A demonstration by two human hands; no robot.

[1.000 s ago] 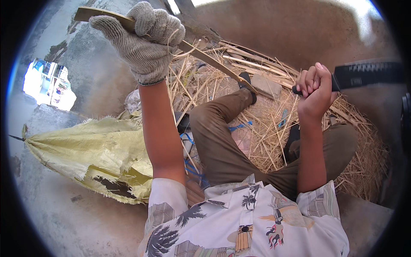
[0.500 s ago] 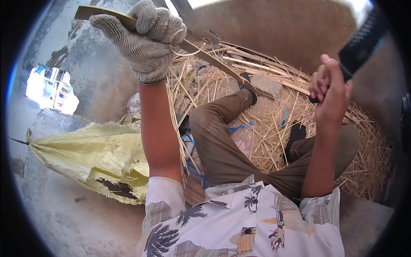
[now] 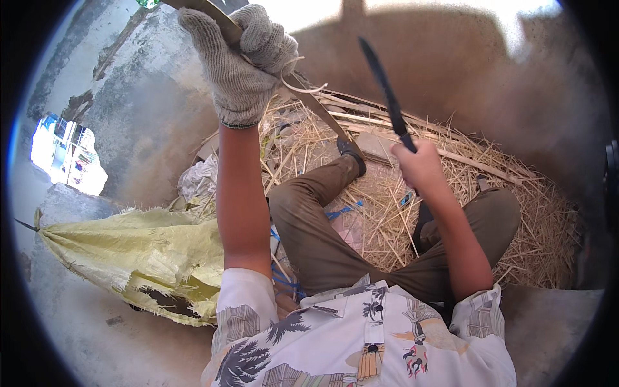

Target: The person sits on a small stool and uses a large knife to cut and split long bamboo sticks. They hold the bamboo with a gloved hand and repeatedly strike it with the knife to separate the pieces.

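My left hand (image 3: 240, 74), in a grey knitted glove, is closed around a long flat bamboo strip (image 3: 322, 115). The strip slants from the upper left, past the glove, down to the floor by my outstretched foot. A thin pale curl of shaving (image 3: 308, 89) hangs at the strip just beyond the glove. My bare right hand (image 3: 422, 169) grips the dark handle of a large black-bladed knife (image 3: 385, 87). Its blade points up and slightly left, edge-on to view, to the right of the strip and apart from it.
Loose straw-like bamboo slivers (image 3: 509, 219) cover the floor around my legs. Longer strips (image 3: 477, 169) lie along the brown wall. A flat block (image 3: 377, 148) sits by my foot. At the left lies a torn yellow woven sack (image 3: 129, 248), with a white crumpled bag (image 3: 198, 179) beyond it.
The knife has swung leftward and its blade has turned from broadside to edge-on. My right hand has moved left and lower. My left hand and the strip sit slightly further right in view.
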